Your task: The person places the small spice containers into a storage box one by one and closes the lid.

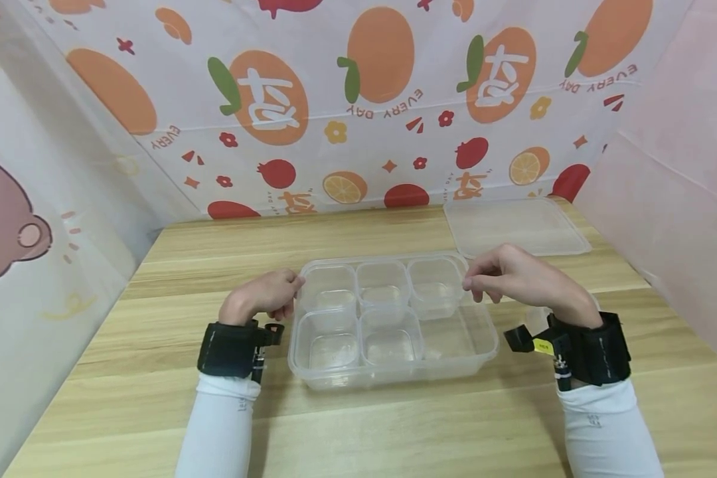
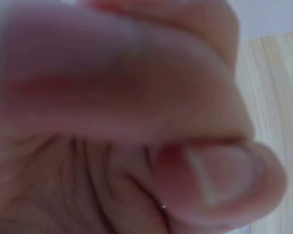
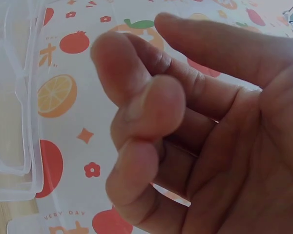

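Observation:
A clear plastic tray (image 1: 454, 335) holds several small clear square boxes, three along the back and two at the front left. Its front right space shows bare tray floor. My left hand (image 1: 269, 292) is at the tray's left rim, fingers curled. In the left wrist view the left thumb (image 2: 224, 180) lies against a bent finger; I cannot tell whether the rim is between them. My right hand (image 1: 514, 275) hovers by the tray's back right corner, fingertips overlapping its rim in the head view. The right wrist view shows its fingers (image 3: 136, 170) loosely bent, with nothing between them.
A flat translucent lid (image 1: 514, 226) lies at the back right of the wooden table (image 1: 155, 338). Partly hidden behind my right wrist is another small clear container (image 1: 536, 320). A fruit-print cloth (image 1: 388, 153) hangs behind the table, with more cloth at both sides.

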The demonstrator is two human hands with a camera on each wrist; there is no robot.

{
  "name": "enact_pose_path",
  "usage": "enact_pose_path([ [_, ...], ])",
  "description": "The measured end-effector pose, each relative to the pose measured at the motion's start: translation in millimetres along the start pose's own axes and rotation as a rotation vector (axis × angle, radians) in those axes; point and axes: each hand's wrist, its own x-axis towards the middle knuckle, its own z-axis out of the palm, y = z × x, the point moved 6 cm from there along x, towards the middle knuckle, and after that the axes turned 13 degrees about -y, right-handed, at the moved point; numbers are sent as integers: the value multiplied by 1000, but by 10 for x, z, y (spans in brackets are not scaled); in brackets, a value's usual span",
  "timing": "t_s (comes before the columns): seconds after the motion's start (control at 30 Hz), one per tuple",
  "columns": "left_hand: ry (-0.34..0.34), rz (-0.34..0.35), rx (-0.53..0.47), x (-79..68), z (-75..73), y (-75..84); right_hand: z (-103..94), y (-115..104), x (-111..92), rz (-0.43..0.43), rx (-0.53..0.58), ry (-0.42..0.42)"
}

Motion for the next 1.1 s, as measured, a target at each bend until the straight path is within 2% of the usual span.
enact_pose_path([
  [0.4, -6, 8, 8, 15, 4, 13, -6, 55, -7, -23, 11, 8],
  [0.53, -7, 14, 4, 12, 7, 14, -42, 60, -64, -35, 22, 28],
  [0.73, -6, 11, 12, -4, 4, 21, -201, 147, -317, -88, 19, 146],
  [0.87, -2, 7, 17, -15, 1, 23, -320, 266, -520, -91, 22, 237],
  [1.1, -3, 13, 6, -15, 19, 12, -428, 405, -708, -74, 41, 303],
])
